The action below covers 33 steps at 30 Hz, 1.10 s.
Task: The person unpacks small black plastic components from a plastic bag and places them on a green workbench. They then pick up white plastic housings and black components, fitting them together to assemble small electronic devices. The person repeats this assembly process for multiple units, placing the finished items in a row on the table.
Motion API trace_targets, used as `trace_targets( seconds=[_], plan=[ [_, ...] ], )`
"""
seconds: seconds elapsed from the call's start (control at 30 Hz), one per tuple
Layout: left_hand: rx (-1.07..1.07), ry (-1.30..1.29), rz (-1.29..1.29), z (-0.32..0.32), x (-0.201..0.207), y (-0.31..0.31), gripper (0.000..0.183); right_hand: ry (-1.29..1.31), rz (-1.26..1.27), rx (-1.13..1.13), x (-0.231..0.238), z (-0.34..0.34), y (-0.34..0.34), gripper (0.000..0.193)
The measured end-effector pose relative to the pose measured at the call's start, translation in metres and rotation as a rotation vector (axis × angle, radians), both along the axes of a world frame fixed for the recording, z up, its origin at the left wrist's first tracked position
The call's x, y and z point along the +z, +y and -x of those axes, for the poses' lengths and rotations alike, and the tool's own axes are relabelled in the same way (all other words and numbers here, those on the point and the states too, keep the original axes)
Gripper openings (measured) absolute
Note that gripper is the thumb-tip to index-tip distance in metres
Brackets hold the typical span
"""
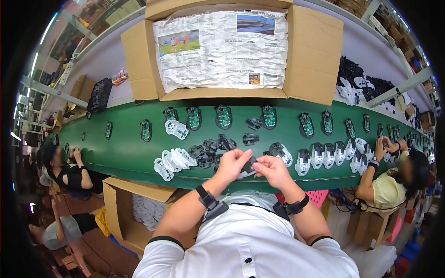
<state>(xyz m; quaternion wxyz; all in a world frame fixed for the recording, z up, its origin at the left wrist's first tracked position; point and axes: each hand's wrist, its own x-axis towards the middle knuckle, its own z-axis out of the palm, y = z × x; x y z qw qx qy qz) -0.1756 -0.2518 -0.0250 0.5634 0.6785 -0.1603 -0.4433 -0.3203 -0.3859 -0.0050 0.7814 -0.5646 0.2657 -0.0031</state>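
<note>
In front of my chest, both hands are closed around a small part of a computer mouse, a dark plastic piece (251,162) with a pale shell edge showing below it. My left hand (233,165) pinches it from the left with thumb and fingers. From the right, the fingertips of my right hand (274,171) press on it. Much of the part is hidden by my fingers. Left of my hands lies a heap of black plastic parts (204,155), with a stack of white mouse shells (174,162) beyond it. Right of them is a white-and-black shell (279,153).
Mouse bases with green circuit boards (223,116) stand in a row along the green work surface (176,144). White shells (317,155) line its near right side. A newspaper-lined carton (222,92) stands behind. People (389,178) work at both sides; an open carton (120,222) stands lower left.
</note>
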Motion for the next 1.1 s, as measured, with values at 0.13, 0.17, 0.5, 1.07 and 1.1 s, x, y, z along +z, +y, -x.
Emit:
trace_targets(
  seconds=[0.13, 0.17, 0.5, 1.07, 1.1],
  plan=[
    [-0.157, -0.569, -0.008, -0.007, -0.042, -0.014, 0.032, -0.010, -0.107, -0.274, -0.061, 0.025, -0.043, 0.022],
    [-0.234, -0.848, -0.101, -0.014, -0.040, -0.017, 0.034, -0.010, -0.212, -0.338, -0.068, 0.031, -0.054, 0.022],
    [-0.930, -1.269, -0.134, 0.006, -0.053, -0.059, 0.049, -0.021, -0.454, -0.628, -0.106, 0.034, -0.100, 0.021],
    [-1.020, -1.556, -0.126, -0.073, -0.060, 0.056, 0.053, 0.216, 0.863, 0.250, -0.103, 0.012, -0.083, 0.026],
    [-1.008, -1.569, -0.147, -0.078, -0.060, 0.062, 0.053, 0.226, 1.051, 0.246, -0.106, 0.004, -0.079, 0.027]
  ],
)
